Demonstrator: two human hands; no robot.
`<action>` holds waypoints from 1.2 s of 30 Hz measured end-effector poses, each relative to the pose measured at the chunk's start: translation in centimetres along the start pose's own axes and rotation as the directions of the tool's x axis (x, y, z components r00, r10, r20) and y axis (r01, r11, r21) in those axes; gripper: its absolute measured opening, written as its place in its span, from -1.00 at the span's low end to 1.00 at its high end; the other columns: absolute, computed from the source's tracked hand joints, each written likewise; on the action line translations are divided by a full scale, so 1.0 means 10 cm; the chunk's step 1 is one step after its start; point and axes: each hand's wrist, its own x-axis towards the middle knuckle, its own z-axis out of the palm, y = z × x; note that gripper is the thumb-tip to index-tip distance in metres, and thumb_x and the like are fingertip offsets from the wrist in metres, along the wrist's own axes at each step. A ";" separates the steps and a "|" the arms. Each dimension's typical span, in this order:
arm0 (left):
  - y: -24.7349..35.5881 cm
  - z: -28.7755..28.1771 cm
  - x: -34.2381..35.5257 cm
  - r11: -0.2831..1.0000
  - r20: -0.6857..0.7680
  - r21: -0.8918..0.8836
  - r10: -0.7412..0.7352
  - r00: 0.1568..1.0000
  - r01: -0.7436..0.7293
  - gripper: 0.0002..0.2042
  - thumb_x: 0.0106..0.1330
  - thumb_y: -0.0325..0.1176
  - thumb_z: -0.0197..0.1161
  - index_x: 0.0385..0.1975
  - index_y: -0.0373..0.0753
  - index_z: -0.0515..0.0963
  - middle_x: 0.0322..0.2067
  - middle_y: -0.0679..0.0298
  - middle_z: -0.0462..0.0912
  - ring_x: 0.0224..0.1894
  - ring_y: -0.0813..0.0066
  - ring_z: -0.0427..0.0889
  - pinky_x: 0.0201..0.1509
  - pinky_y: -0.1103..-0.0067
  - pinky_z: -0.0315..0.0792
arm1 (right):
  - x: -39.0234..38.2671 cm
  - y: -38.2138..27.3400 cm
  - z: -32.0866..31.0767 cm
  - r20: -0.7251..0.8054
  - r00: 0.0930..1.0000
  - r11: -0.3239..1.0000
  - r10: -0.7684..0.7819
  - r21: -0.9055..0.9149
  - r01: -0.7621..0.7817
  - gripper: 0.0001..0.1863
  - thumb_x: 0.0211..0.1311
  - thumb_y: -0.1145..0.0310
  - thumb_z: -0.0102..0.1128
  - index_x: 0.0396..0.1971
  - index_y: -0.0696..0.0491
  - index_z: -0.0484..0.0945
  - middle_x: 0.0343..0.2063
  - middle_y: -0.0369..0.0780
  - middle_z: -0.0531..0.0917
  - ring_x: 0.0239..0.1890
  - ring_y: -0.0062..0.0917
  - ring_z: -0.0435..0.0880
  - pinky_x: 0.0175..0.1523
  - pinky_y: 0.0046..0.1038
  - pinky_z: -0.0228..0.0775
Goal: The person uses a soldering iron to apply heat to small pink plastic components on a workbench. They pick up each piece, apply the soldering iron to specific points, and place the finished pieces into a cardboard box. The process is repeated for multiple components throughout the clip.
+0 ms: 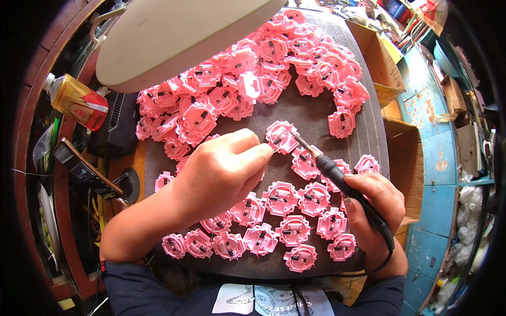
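Observation:
My right hand (375, 203) is wrapped around the black handle of a soldering iron (333, 173), whose metal tip reaches up and left to a pink plastic part (281, 136). Small black and metallic pieces are set inside this ring-shaped part. Just to its left, my left hand (224, 163) is closed in a pinch. A short thin end, apparently solder wire (276, 149), sticks out from the fingertips at the part's lower edge. Several similar pink parts (281, 198) lie singly on the dark mat (247, 126) around and below my hands.
A large heap of pink parts (205, 73) fills the far side. A pale lamp head (179, 45) hangs over the far left. Left stand a phone (87, 167) and a yellow-red drink carton (79, 102). Cardboard boxes (403, 163) and a blue cabinet (435, 158) are right.

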 end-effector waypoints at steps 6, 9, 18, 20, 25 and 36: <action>0.30 -0.32 -0.20 0.963 -0.131 -0.245 -0.144 0.981 0.109 -0.82 0.23 -0.68 0.46 -0.20 -0.35 0.72 -0.39 0.20 0.68 -0.45 0.53 0.63 -0.43 0.59 0.47 | -0.09 -0.09 0.01 -0.027 1.000 0.999 -0.003 0.036 0.004 -0.58 0.00 0.64 0.41 -0.05 0.29 0.67 -0.44 -0.05 0.67 -0.47 -0.26 0.67 -0.33 -0.33 0.53; 0.34 -0.40 -0.33 0.976 -0.229 -0.206 -0.123 0.966 0.076 -0.83 0.23 -0.67 0.46 -0.20 -0.36 0.72 -0.40 0.19 0.67 -0.46 0.47 0.63 -0.43 0.56 0.47 | -0.09 -0.26 -0.08 0.045 0.998 0.999 -0.039 0.001 0.039 -0.57 -0.02 0.58 0.46 -0.07 0.30 0.66 -0.45 -0.05 0.67 -0.49 -0.26 0.66 -0.36 -0.31 0.51; 0.02 -0.22 -0.54 0.996 -0.043 0.018 -0.084 0.996 0.085 -0.80 0.20 -0.60 0.46 -0.19 -0.35 0.68 -0.30 0.10 0.67 -0.29 0.12 0.72 -0.22 0.35 0.61 | 0.05 -0.44 0.13 0.142 0.987 0.996 -0.074 0.058 0.066 -0.57 -0.01 0.61 0.49 -0.05 0.31 0.67 -0.44 -0.04 0.69 -0.49 -0.27 0.70 -0.38 -0.33 0.53; 0.01 -0.16 -0.55 0.996 -0.020 0.023 -0.087 0.996 0.087 -0.79 0.19 -0.60 0.46 -0.18 -0.35 0.68 -0.29 0.10 0.67 -0.27 0.11 0.72 -0.20 0.34 0.61 | 0.04 -0.38 0.19 0.135 0.988 0.996 -0.077 0.059 0.070 -0.57 -0.01 0.61 0.49 -0.06 0.31 0.68 -0.44 -0.04 0.69 -0.49 -0.27 0.70 -0.38 -0.33 0.53; -0.02 -0.08 -0.57 0.997 0.034 0.007 -0.081 0.996 0.081 -0.74 0.14 -0.59 0.47 -0.16 -0.36 0.67 -0.26 0.11 0.63 -0.23 0.10 0.70 -0.15 0.30 0.61 | 0.02 -0.31 0.23 0.137 0.988 0.996 -0.073 0.066 0.064 -0.58 0.00 0.61 0.49 -0.05 0.29 0.69 -0.45 -0.05 0.69 -0.50 -0.29 0.69 -0.39 -0.34 0.51; -0.04 -0.05 -0.57 0.996 0.037 0.001 -0.088 0.995 0.088 -0.75 0.16 -0.59 0.46 -0.15 -0.36 0.65 -0.27 0.12 0.62 -0.25 0.11 0.69 -0.16 0.30 0.59 | 0.04 -0.31 0.24 0.160 0.984 0.996 -0.072 0.071 0.061 -0.56 -0.01 0.60 0.50 -0.04 0.30 0.68 -0.46 -0.06 0.68 -0.51 -0.30 0.68 -0.41 -0.35 0.49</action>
